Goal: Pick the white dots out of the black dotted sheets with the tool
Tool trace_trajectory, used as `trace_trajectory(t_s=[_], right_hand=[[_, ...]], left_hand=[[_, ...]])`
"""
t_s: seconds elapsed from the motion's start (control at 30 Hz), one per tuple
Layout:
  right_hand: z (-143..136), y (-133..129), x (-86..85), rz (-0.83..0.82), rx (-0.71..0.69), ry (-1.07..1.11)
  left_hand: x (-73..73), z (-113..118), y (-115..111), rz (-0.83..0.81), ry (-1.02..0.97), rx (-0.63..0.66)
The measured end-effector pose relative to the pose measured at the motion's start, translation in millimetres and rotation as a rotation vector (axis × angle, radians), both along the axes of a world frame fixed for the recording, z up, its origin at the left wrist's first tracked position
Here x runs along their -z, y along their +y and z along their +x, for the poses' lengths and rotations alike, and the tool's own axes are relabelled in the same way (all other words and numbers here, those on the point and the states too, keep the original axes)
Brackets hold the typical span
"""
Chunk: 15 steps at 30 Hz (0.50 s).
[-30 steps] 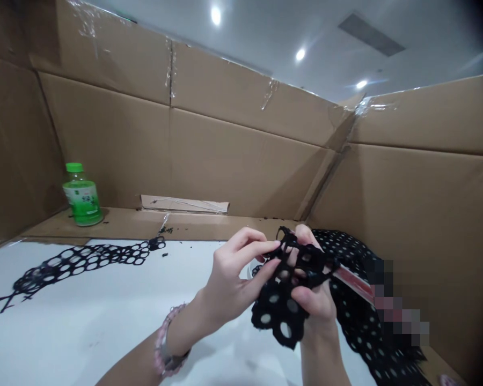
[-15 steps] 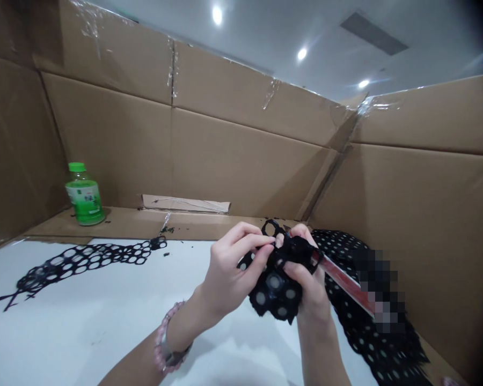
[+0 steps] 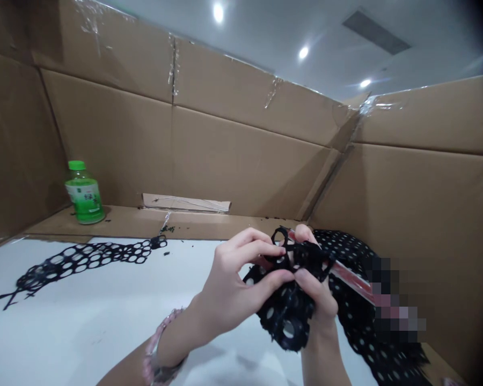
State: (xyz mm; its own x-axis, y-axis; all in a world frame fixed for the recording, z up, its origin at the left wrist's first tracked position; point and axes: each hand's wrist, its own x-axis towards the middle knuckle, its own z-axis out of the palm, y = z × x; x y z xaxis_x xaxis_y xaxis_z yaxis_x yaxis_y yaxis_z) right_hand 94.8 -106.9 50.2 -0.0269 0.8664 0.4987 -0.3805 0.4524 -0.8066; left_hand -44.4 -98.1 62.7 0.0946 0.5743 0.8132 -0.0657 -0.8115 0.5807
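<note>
Both hands hold a crumpled piece of black sheet with round holes (image 3: 287, 305) above the white table. My left hand (image 3: 241, 279), with a pink bead bracelet on its wrist, pinches the piece between thumb and fingers. Wrapped round its right side is my right hand (image 3: 320, 289), thumb pressed near the left thumb. A loose black ring (image 3: 280, 236) stands up from the top of the piece. Part of the sheet is hidden behind my fingers.
A strip of black ring-shaped netting (image 3: 84, 262) lies on the white table (image 3: 116, 332) at left. More black holed sheet (image 3: 378, 343) and a red strip (image 3: 354, 281) lie at right. A green bottle (image 3: 84, 195) stands at the back left. Cardboard walls (image 3: 245, 155) enclose the table.
The black piece has shifted slightly right and its lower end hangs lower. My left thumb has moved right, close to my right thumb.
</note>
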Motion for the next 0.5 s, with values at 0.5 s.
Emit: trace_trajectory(t_s=[0.5], right_hand=[[-3.5, -4.5, -2.5, 0.044, -0.055, 0.139]], left_hand=[[0.5, 0.0, 6.7, -0.134, -0.061, 0.169]])
